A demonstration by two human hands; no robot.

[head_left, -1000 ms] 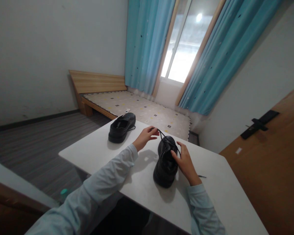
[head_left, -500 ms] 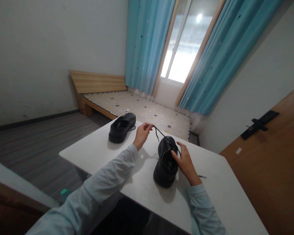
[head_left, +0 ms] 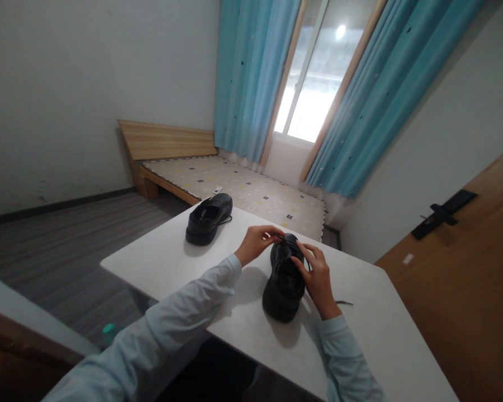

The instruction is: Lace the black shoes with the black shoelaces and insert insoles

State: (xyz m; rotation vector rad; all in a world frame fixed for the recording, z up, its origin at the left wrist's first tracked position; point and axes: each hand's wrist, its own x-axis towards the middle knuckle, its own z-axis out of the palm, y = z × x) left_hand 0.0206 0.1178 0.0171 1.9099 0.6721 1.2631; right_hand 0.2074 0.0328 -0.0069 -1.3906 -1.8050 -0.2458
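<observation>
A black lace-up shoe (head_left: 283,296) stands on the white table (head_left: 238,329), its heel towards me. My left hand (head_left: 257,244) is at the left of its front part, thumb and fingers pinched on the black shoelace (head_left: 278,237). At the shoe's right side is my right hand (head_left: 317,276), its thumb by the opening and its fingers curled over the laced part; exactly what lies under the fingertips is hard to see. A loose lace end lies on the table beyond the right wrist. The other black shoe (head_left: 201,231) stands further left.
Behind the table is a bed (head_left: 243,181) with a patterned mattress and wooden headboard (head_left: 167,139). A wooden door (head_left: 465,268) with a black handle is at the right. Below the table's left side a green bottle cap (head_left: 109,328) shows.
My left hand has moved right with the shoelace, from beside the shoe to its front lacing. The fingers of my right hand have shifted slightly towards the laces. The shoes stay put.
</observation>
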